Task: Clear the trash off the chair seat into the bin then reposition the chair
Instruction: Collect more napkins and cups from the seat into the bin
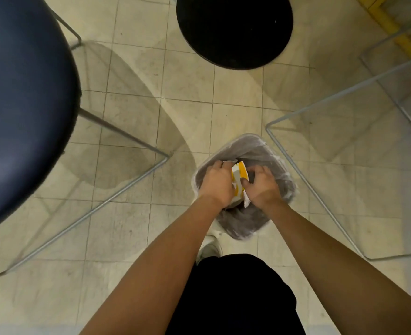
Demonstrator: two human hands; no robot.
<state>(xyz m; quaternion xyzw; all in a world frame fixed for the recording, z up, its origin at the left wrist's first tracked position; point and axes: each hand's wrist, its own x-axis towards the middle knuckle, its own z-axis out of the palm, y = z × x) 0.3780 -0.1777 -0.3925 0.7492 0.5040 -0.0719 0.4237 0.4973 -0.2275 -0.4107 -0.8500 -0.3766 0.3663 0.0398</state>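
the left hand (215,183) and right hand (262,184) are both clutching a crumpled white-and-yellow paper wrapper (238,181) between them, directly over the small plastic-lined bin (255,146) beneath, and it is likely handling light, soft and crushable anywhere.

Soft, warm indoor light is spread evenly from overhead, moderately bright. Broad pale shadows are cast on the tiled floor (132,112) under the dark blue seat (23,93) at left. A faint sheen is seen on that seat's lower part. Straight grout lines are bowed toward the frame edges by the wide lens. Focus is slightly soft throughout, and the black seat (233,30) at top is rendered without detail.
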